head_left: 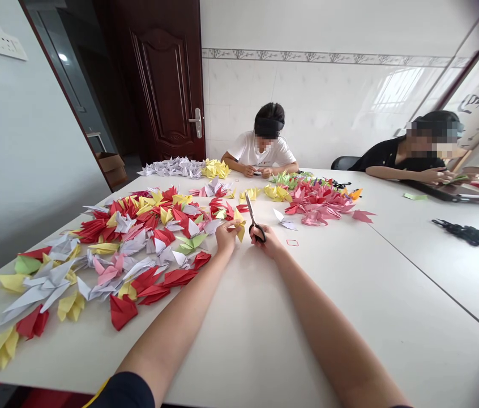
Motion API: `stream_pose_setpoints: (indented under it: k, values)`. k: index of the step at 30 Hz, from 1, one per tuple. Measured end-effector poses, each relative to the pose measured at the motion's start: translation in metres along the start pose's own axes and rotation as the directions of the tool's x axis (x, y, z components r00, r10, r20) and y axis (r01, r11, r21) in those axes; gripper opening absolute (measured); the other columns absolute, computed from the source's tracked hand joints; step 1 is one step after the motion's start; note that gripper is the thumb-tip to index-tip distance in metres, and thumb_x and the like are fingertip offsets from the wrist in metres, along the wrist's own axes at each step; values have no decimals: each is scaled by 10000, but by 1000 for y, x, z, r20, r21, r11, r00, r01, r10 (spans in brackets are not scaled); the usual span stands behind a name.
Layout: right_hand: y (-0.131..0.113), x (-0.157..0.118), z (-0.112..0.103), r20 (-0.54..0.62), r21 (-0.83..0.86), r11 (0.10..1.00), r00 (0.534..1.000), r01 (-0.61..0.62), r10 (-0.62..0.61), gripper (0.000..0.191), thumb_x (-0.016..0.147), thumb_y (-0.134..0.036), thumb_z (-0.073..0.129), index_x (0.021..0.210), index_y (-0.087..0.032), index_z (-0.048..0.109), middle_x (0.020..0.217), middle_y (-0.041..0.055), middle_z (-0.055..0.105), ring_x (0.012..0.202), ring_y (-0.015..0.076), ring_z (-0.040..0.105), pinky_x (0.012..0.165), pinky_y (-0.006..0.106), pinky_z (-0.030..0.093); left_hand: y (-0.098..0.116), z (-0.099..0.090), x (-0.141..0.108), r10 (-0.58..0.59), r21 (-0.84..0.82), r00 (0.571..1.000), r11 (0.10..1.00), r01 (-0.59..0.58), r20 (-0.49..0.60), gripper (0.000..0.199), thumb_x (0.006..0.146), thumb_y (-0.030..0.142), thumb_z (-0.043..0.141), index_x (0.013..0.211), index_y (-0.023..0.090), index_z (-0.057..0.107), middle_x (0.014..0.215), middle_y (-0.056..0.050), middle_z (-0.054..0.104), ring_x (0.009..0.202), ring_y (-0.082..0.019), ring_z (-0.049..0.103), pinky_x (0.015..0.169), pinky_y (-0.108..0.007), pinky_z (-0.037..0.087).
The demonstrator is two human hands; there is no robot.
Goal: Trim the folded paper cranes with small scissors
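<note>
At far left, the pale wall and the dark panelled door [165, 73] stand beyond the white tabletop [239, 340], whose left edge slants away behind a loose pile of folded paper pieces [141, 226]. These are creased and pointed, with wing-like flaps in red, yellow, white, pink and green, and they crowd the surface nearly to that edge. Behind them lie a white paper heap [174, 168] and a smaller yellow heap [216, 169].

At the pile's right border, the left hand [227, 237] pinches a yellow folded piece [240, 228] between fingertips; its long axis runs roughly upright in view. Just right of it are the scissors [251, 212] — slim metal blades, dark looped handles — pointing away from the wearer and tipped slightly left. The right hand [267, 242] is closed around the handles; whether the blades are fully together, I cannot tell.

Across the table a person in white [260, 148] bends over their own hands. Rightward come a white piece [285, 220] and a pink-and-green heap [320, 199]. Below, smooth bare tabletop gives wide room between the forearms and out to the long seam [428, 277]. Past it lies a knotted black bundle [473, 235], with a person in black [409, 153] leaning at the far side.
</note>
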State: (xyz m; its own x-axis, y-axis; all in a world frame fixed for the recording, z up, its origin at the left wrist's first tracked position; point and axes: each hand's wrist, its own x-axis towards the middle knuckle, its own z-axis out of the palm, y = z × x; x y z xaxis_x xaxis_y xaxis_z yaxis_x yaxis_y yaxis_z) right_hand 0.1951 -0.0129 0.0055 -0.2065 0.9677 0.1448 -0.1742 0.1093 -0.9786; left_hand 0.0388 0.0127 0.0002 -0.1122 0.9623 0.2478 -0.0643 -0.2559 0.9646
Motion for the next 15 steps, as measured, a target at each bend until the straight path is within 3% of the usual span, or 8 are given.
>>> stream_pose_setpoints:
  k: [5,10,15]
  values:
    - [-10,-10,-20,313,-16,990,940,-139,138,595,598,-732,742,728,-165,616,576,5,568,444,80,385,395,212,288,2,-4,2,37,1,998,999,-37,-54,312,661,132,683,956,180,772,949,-59,747,676,-142,589,777,-301,489]
    - [-12,-14,-46,357,-29,973,907,-228,223,500,726,-631,717,778,-148,601,538,-20,539,391,54,334,351,184,236,0,-5,4,71,43,991,997,-66,-112,418,693,63,640,1079,191,739,966,-47,734,620,-99,538,731,-258,494]
    - [-17,-16,-59,358,-93,944,874,-316,328,476,726,-598,711,734,-136,600,490,-22,526,353,50,298,309,181,152,-2,-7,5,134,139,978,984,-112,-157,473,731,35,614,1164,203,702,1030,-55,727,675,-119,576,774,-282,510]
